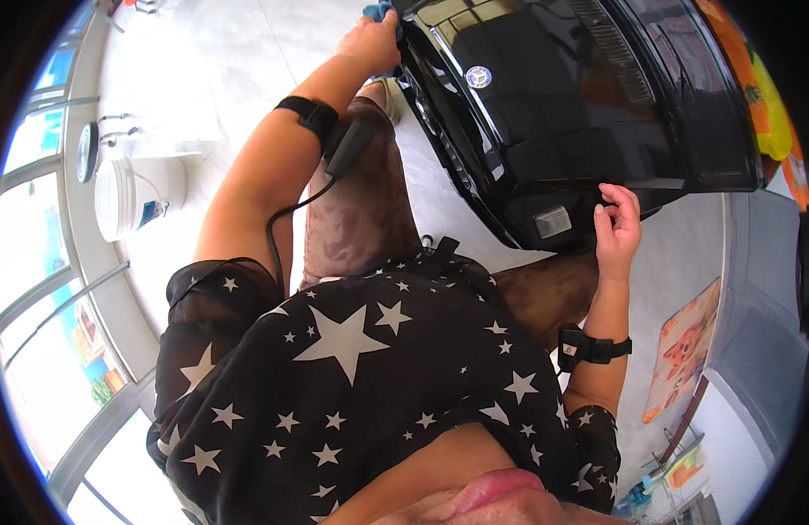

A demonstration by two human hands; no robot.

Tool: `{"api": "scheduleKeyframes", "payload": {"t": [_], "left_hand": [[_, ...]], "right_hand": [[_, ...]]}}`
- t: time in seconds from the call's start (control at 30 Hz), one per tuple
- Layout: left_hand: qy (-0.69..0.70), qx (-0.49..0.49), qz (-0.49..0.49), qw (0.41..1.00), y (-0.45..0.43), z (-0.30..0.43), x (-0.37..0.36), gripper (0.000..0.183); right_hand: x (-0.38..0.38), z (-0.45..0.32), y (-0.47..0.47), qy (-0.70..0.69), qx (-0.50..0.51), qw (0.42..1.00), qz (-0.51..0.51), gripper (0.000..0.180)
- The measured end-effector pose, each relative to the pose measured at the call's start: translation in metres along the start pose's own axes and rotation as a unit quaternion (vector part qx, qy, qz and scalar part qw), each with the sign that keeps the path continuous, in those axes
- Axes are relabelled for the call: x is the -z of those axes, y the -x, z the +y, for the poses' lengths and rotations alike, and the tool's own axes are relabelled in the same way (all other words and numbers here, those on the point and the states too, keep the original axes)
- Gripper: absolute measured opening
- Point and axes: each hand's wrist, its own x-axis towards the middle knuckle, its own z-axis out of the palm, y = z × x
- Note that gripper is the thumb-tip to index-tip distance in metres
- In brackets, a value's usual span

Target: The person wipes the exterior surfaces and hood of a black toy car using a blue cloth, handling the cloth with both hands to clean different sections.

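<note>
A small black ride-on car (542, 131) with a glossy hood and a round Mercedes-Benz badge (479, 77) stands before me at the upper right. My left hand (373, 44) grips a blue cloth (378, 11) at the far front corner of the car; part of the cloth is hidden behind the fingers. At the near side of the hood is my right hand (618, 220), empty, its fingers loosely bent and apart. Its fingertips are by the hood's edge, but contact cannot be told. A clear rectangular lamp (553, 222) sits low on the near front corner.
At the left, a white bucket (122, 200) with a wire handle stands near a window frame (40, 289). Orange and yellow material (768, 111) lies beyond the windshield. A patterned mat (683, 351) is on the right. My legs straddle the pale floor beside the car's front.
</note>
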Motion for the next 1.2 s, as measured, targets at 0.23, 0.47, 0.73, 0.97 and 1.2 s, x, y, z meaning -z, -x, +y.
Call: {"api": "scheduleKeyframes", "payload": {"t": [0.23, 0.47, 0.73, 0.97, 1.2], "left_hand": [[-0.095, -0.104, -0.111, 0.984, 0.072, 0.057, 0.004, 0.07], [0.334, -0.178, 0.07, 0.923, 0.091, 0.048, 0.036, 0.039], [0.239, -0.227, 0.058, 0.942, 0.113, 0.079, 0.006, 0.05], [0.263, -0.513, 0.097, 0.811, 0.115, 0.156, 0.028, 0.057], [0.078, -0.654, 0.034, 0.752, 0.141, 0.155, 0.015, 0.034]], "right_hand": [[-0.003, -0.003, 0.001, 0.006, 0.004, 1.0, 0.029, 0.027], [-0.007, -0.012, 0.0, 0.003, -0.013, 0.998, 0.061, 0.027], [-0.012, -0.007, 0.004, 0.03, -0.002, 0.996, 0.087, 0.028], [-0.015, -0.009, 0.006, 0.048, 0.001, 0.994, 0.096, 0.026], [-0.012, -0.007, 0.008, 0.005, 0.004, 0.995, 0.099, 0.023]]}}
